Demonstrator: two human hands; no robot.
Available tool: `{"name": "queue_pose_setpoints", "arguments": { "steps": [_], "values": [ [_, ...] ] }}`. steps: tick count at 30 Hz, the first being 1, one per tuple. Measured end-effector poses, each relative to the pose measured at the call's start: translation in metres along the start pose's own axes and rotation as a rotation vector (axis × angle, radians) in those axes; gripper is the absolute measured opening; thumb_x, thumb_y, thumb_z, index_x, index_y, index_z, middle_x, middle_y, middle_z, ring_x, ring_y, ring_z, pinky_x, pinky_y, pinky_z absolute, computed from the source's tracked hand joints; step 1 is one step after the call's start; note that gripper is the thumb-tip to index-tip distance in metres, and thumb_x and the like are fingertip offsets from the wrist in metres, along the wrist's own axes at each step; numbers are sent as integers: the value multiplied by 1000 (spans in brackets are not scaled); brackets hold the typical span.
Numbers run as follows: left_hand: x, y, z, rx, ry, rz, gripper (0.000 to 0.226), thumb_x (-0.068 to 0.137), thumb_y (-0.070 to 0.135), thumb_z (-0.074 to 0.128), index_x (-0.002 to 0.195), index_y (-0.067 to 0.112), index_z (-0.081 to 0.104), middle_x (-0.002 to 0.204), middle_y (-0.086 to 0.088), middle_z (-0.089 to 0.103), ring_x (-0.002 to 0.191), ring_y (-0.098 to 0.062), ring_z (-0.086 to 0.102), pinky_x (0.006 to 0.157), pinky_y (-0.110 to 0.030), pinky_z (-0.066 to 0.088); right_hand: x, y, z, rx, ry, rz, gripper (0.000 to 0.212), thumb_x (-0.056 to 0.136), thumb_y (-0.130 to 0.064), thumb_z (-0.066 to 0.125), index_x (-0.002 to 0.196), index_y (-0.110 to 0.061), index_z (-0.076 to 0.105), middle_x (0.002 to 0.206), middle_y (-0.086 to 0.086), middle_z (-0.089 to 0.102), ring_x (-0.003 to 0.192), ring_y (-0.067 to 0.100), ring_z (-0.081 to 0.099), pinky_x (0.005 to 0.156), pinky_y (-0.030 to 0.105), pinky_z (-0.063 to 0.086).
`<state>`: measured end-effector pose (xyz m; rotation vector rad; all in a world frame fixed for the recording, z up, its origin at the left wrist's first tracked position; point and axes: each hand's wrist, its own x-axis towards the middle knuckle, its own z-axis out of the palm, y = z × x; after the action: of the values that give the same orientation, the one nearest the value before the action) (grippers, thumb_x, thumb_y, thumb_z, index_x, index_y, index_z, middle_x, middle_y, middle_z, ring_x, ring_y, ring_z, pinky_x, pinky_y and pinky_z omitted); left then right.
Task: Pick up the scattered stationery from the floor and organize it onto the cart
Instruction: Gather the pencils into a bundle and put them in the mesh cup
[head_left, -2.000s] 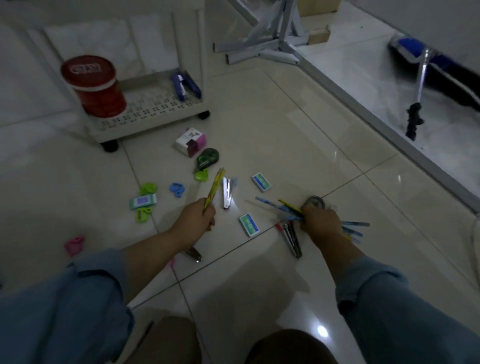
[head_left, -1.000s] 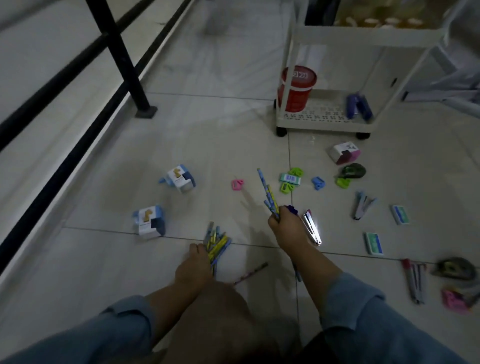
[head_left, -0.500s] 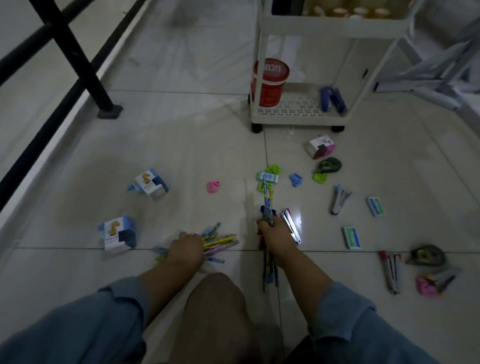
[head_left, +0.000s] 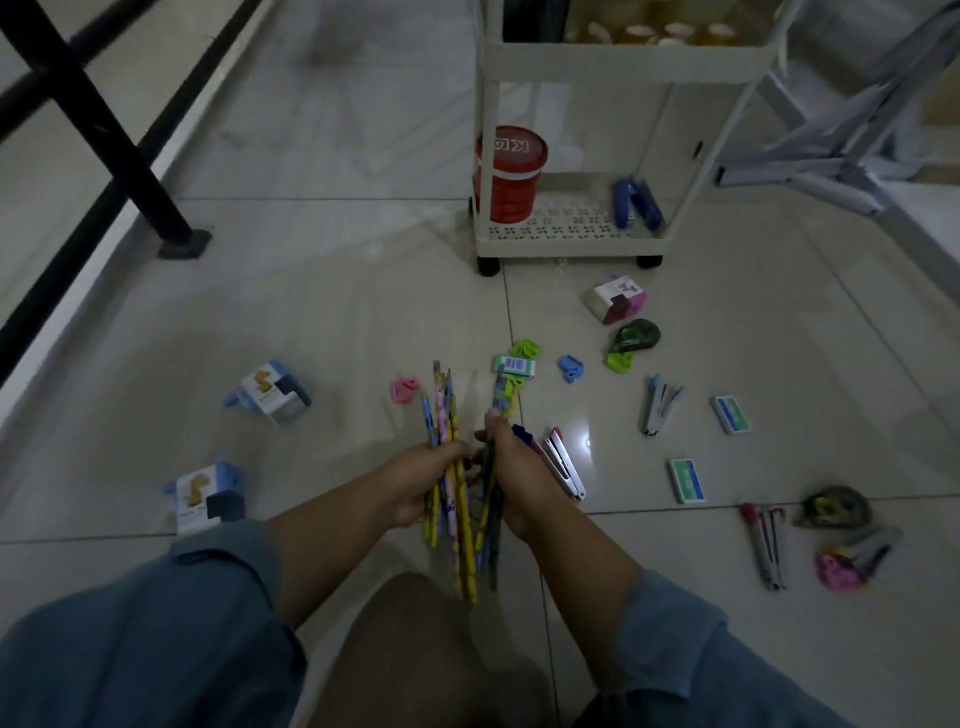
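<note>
Left hand grips a bundle of pencils; right hand grips a second bundle, just beside it, above the floor. Both bundles run lengthwise away from the person, far ends toward the cart, near ends over the knee. Each hand clasps its bundle near the middle

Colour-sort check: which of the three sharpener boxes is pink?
The pink box by the cart, at its right wheel; the far blue box and the near blue box lie off to the left.
</note>
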<state>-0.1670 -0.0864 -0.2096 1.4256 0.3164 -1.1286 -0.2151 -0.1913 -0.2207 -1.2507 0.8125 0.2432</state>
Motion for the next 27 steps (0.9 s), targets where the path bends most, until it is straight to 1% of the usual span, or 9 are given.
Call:
{"name": "queue_pose_setpoints", "arguments": {
  "steps": [2,5,7,11,15,20,23,25,27],
  "values": [
    [3,-5,5,-47,-20,-3,30,95,32,50,114,12,62,104,-12,69,89,-25,66,80,-36,56,-2,-2,2,-19,31,31,58,87,-61,35,109,-15,63,107,12,67,98,27,64,93,44,50],
    [9,-8,11,-102,7,-13,44,94,44,46,121,11,59,109,-12,67,100,-28,64,92,-41,50,-1,1,1,-78,79,69,64,74,-58,30,104,-12,65,109,22,66,100,34,63,95,50,48],
    [11,-6,14,-146,-7,-44,52,93,51,41,125,13,55,111,-12,66,100,-28,63,89,-40,50,-2,1,0,-118,52,60,61,79,-53,35,115,-9,59,116,18,63,105,35,60,96,47,47],
    [13,-4,19,-146,-46,-55,57,92,52,42,130,11,52,124,-16,61,101,-26,62,76,-35,53,-13,-6,-2,-280,17,-100,34,96,-16,38,122,-5,57,120,16,62,108,31,60,96,45,49],
    [18,-3,20,-114,-15,-26,45,89,40,55,123,10,58,108,-14,67,90,-25,66,67,-33,57,-16,-4,-7,-239,135,-211,29,93,-10,51,119,-7,63,110,11,68,94,18,63,90,33,52],
    [25,3,22,-83,96,-7,33,77,39,71,95,12,68,103,-10,70,94,-24,66,80,-36,54,-15,-12,-20,-174,120,-262,21,85,-6,63,104,1,69,87,7,69,61,-1,59,57,9,46],
    [30,20,22,-204,165,65,16,88,26,63,87,10,63,64,-2,71,61,-16,69,55,-29,55,-12,-19,-28,-83,145,-260,18,89,-11,56,97,-5,71,82,7,69,62,8,59,54,20,45],
    [34,36,20,-357,232,110,14,90,20,60,80,11,58,53,2,65,58,-13,66,60,-33,54,-6,-18,-35,78,294,-178,20,92,-13,49,94,-10,68,85,7,67,76,18,59,61,26,46],
    [37,53,16,-484,268,158,20,90,18,60,72,12,54,47,4,60,54,-9,62,64,-31,53,-3,-12,-38,323,364,-21,23,96,-19,44,88,-9,63,81,9,63,73,21,57,61,27,45]
  ]
}}
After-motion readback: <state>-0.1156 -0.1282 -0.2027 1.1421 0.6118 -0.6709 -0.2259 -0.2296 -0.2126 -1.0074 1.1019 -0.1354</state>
